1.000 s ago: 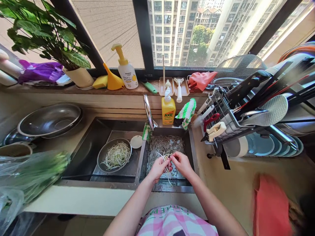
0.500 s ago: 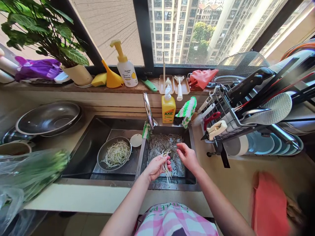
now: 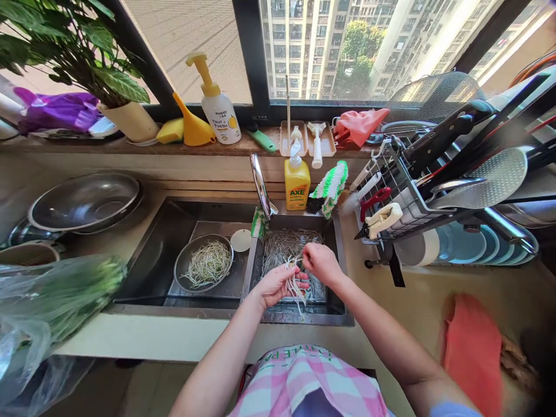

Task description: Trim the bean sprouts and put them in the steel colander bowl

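My left hand is low over the right basin of a steel sink, its fingers curled around a small bunch of bean sprouts. Pinched fingertips on my right hand meet the top of that bunch. Beneath both hands lies a loose pile of bean sprouts. In the left basin, a steel bowl holds a mound of paler bean sprouts.
A steel faucet, yellow AXE bottle and green-white brush stand behind the sink. To the right is a dish rack with knives. A plastic bag of greens lies at left.
My right hand has moved left, back to the bunch in my left hand. The whole view has shifted slightly upward.
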### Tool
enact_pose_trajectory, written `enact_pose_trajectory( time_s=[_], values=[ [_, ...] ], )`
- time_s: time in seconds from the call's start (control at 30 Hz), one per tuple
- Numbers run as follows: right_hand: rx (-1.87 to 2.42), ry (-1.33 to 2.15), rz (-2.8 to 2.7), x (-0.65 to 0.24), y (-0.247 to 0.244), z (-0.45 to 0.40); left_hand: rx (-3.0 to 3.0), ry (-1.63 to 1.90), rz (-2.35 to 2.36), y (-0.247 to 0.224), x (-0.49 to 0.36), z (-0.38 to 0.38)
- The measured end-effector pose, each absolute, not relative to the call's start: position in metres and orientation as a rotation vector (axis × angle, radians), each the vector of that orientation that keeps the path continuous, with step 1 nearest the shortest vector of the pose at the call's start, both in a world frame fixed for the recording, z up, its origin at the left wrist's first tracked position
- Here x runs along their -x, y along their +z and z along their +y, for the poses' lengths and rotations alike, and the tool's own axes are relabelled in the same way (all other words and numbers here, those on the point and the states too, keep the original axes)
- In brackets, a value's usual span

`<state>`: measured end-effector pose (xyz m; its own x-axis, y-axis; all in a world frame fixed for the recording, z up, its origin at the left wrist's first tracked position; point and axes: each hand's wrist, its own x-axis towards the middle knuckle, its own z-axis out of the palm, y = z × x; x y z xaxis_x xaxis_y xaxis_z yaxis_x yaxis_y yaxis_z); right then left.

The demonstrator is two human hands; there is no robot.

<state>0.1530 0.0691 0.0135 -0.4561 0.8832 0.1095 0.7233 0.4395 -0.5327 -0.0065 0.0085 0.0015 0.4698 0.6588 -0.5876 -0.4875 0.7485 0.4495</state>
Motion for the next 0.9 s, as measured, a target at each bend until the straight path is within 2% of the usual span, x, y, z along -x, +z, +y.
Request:
enact_pose_trajectory(
  time_s=[0.17, 0.27, 0.4, 0.47, 0.53, 0.67, 0.77, 0.9],
  values=[
    [1.496, 0.976, -1.734, -0.161, -0.016, 0.070, -0.067, 0.878, 0.685, 0.002, 0.011, 0.012],
    [1.615, 1.067, -1.914, -0.172, -0.040, 0.059, -0.010, 0.975, 0.621, 0.004, 0.015, 0.014],
    [1.697, 1.021, -2.051, -0.183, -0.057, 0.034, 0.011, 1.020, 0.597, 0.009, 0.019, 0.016],
    [1.655, 1.059, -2.026, -0.181, -0.056, 0.023, 0.025, 1.048, 0.599, 0.011, 0.019, 0.017],
    [1.495, 1.250, -1.900, -0.174, -0.049, 0.014, 0.040, 1.085, 0.589, 0.011, 0.018, 0.018],
    [1.228, 1.619, -1.324, -0.154, -0.029, 0.001, 0.041, 1.093, 0.561, 0.011, 0.014, 0.015],
    [1.201, 1.620, -1.062, -0.146, -0.017, -0.001, 0.022, 1.068, 0.542, 0.010, 0.014, 0.011],
    [1.167, 1.574, -1.041, -0.150, -0.005, 0.002, 0.006, 1.064, 0.487, 0.007, 0.019, 0.005]
  ],
)
